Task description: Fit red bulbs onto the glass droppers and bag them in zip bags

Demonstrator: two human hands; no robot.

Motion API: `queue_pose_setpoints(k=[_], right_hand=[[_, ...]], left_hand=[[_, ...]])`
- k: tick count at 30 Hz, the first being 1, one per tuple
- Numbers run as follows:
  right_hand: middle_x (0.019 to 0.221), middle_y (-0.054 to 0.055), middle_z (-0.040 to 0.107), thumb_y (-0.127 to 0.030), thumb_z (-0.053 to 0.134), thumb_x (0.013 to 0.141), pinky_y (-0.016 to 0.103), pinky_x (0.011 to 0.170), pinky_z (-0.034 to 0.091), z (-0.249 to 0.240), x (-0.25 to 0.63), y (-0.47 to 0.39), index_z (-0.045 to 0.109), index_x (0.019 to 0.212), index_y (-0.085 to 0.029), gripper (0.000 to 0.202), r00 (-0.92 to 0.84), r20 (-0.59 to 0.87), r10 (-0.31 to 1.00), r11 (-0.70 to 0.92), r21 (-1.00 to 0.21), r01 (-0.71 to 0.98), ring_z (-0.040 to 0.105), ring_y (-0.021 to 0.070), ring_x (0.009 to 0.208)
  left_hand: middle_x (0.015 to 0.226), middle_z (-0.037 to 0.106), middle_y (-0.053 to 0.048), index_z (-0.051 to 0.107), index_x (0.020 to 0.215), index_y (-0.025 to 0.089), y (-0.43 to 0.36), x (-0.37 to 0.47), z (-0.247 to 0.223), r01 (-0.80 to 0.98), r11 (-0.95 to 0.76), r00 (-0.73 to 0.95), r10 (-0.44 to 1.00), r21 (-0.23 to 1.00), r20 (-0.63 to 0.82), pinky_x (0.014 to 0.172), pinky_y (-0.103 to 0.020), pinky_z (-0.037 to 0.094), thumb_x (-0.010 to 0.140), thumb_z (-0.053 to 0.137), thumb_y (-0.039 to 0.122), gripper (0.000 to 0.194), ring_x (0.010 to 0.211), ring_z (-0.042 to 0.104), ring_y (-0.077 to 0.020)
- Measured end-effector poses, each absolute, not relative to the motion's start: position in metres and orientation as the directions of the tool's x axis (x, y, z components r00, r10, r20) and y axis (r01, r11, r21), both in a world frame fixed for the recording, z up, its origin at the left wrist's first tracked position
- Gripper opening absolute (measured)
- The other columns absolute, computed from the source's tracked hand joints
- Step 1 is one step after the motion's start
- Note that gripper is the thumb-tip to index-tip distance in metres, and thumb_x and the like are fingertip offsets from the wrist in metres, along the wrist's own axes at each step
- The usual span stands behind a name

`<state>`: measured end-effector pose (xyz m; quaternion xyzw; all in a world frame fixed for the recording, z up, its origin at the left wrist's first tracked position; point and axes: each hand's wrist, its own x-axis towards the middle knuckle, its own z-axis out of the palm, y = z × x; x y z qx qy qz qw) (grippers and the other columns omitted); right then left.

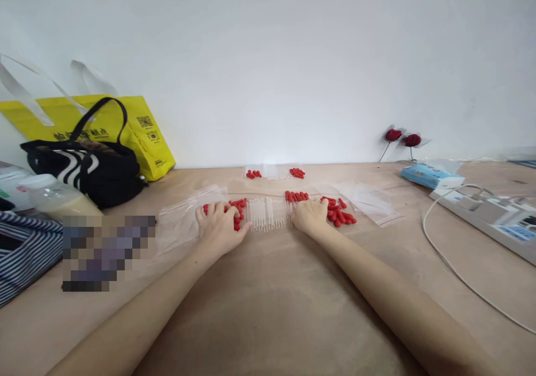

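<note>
My left hand (218, 224) rests over the left pile of red pieces (238, 217), its fingers apart and partly bent among them. Beside it, a row of thin clear sticks (268, 213) lies in the middle of the table. My right hand (310, 216) is at the row's right end, just below a short line of red pieces (296, 196); its fingers are bent downward and what they hold, if anything, is hidden. Another red pile (340, 214) lies right of it. Farther back are two small red groups (253, 174) (297, 172) with clear sticks between them.
Clear plastic bags (180, 219) (374, 201) lie on both sides. At left stand a yellow bag (154, 141), a black bag (109, 175) and a bottle (58, 197). A blue packet (429, 176), power strip (489, 214) and white cable (444, 256) lie at right.
</note>
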<state>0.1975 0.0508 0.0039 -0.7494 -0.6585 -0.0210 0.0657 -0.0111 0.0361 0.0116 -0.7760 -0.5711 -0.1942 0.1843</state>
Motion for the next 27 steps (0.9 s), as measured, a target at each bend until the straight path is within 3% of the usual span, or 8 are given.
queue_pose_setpoints(k=[5, 8, 14, 17, 23, 27], right_hand=[[0.077, 0.016, 0.066, -0.020, 0.045, 0.075, 0.043, 0.071, 0.026, 0.013, 0.202, 0.037, 0.067, 0.069, -0.015, 0.024, 0.105, 0.109, 0.988, -0.102, -0.040, 0.994, 0.057, 0.0286, 0.077], [0.076, 0.015, 0.065, -0.024, 0.044, 0.077, 0.041, 0.070, 0.029, 0.015, 0.211, 0.019, 0.065, 0.067, -0.014, 0.025, 0.026, 0.178, 0.984, -0.031, 0.023, 0.999, 0.055, 0.0289, 0.078], [0.074, 0.008, 0.060, -0.023, 0.050, 0.077, 0.030, 0.066, 0.034, 0.002, 0.233, -0.012, 0.058, 0.070, -0.014, 0.014, -0.436, 0.287, 0.853, 0.445, 0.034, 0.895, 0.051, 0.0199, 0.075], [0.075, 0.005, 0.057, -0.025, 0.050, 0.079, 0.029, 0.068, 0.034, -0.002, 0.241, -0.015, 0.055, 0.070, -0.015, 0.015, -0.536, 0.302, 0.789, 0.561, 0.003, 0.828, 0.049, 0.0175, 0.074], [0.079, 0.004, 0.056, -0.027, 0.050, 0.080, 0.027, 0.067, 0.032, 0.000, 0.242, -0.013, 0.052, 0.073, -0.016, 0.014, -0.554, 0.291, 0.780, 0.605, -0.125, 0.786, 0.047, 0.0157, 0.075], [0.082, 0.003, 0.056, -0.036, 0.050, 0.081, 0.029, 0.067, 0.028, -0.002, 0.236, -0.013, 0.052, 0.076, -0.018, 0.019, -0.497, 0.291, 0.817, 0.553, -0.155, 0.819, 0.048, 0.0163, 0.079]], left_hand=[[0.093, 0.059, -0.007, 0.061, 0.076, 0.022, 0.042, -0.016, 0.008, 0.951, -0.292, 0.301, 0.790, -0.105, 0.534, 0.085, -0.054, 0.025, 0.076, 0.048, 0.041, 0.023, 0.092, 0.049, -0.0266], [0.096, 0.060, -0.008, 0.063, 0.082, 0.023, 0.045, -0.016, 0.002, 0.933, -0.329, 0.354, 0.759, -0.148, 0.547, 0.085, -0.053, 0.026, 0.075, 0.048, 0.038, 0.022, 0.092, 0.049, -0.0268], [0.093, 0.061, -0.007, 0.064, 0.075, 0.022, 0.048, -0.012, -0.006, 0.899, -0.342, 0.438, 0.696, -0.274, 0.569, 0.086, -0.053, 0.026, 0.072, 0.048, 0.023, 0.016, 0.089, 0.050, -0.0263], [0.087, 0.062, -0.007, 0.064, 0.074, 0.021, 0.049, -0.010, -0.005, 0.895, -0.330, 0.447, 0.688, -0.302, 0.573, 0.087, -0.052, 0.026, 0.075, 0.047, 0.024, 0.017, 0.086, 0.050, -0.0262], [0.083, 0.061, -0.008, 0.063, 0.074, 0.020, 0.049, -0.010, -0.003, 0.892, -0.325, 0.452, 0.677, -0.315, 0.581, 0.085, -0.050, 0.029, 0.077, 0.047, 0.022, 0.017, 0.082, 0.051, -0.0261], [0.086, 0.062, -0.008, 0.063, 0.077, 0.019, 0.037, -0.003, 0.002, 0.891, -0.421, 0.419, 0.624, -0.168, 0.660, 0.084, -0.048, 0.029, 0.081, 0.046, 0.022, 0.017, 0.082, 0.052, -0.0252]])
